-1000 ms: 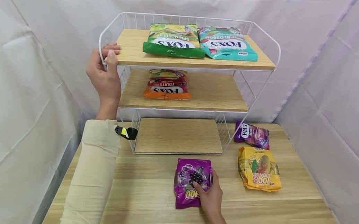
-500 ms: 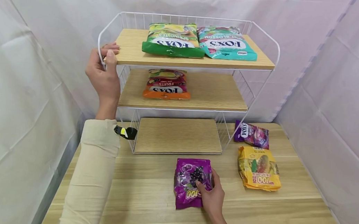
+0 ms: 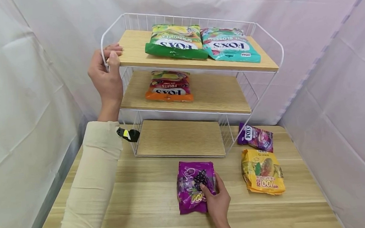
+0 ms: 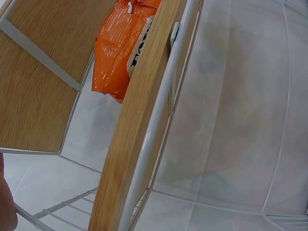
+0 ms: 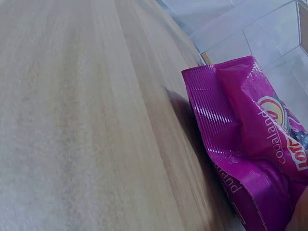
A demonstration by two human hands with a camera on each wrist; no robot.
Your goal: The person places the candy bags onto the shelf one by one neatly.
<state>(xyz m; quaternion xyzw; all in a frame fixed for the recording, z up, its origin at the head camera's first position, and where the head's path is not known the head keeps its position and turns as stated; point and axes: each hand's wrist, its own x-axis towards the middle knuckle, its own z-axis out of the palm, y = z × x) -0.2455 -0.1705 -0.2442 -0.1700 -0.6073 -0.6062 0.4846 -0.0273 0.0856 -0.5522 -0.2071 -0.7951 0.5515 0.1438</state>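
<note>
My left hand [image 3: 106,78] grips the upper left corner of a three-tier wire rack [image 3: 131,43], thumb at the front edge of the top board. In the left wrist view only a sliver of that hand [image 4: 6,207] shows. Low at the front, my right hand [image 3: 218,203] holds a purple candy bag [image 3: 190,182] with a grape picture by its right side, thumb on its face and fingers partly hidden. The right wrist view has the bag's crimped end [image 5: 211,110] close over the wooden table [image 5: 86,120].
A green candy bag [image 3: 175,40] and a teal one [image 3: 230,47] lie on the top shelf. An orange-red bag [image 3: 169,86] lies on the middle shelf. Right of the rack are a dark purple bag [image 3: 258,138] and a yellow bag [image 3: 263,172]. White cloth walls [image 3: 343,99] surround the table.
My right hand has shifted slightly to the right, its thumb sliding a little across the purple bag, which has turned slightly. My left hand stays at the rack's corner.
</note>
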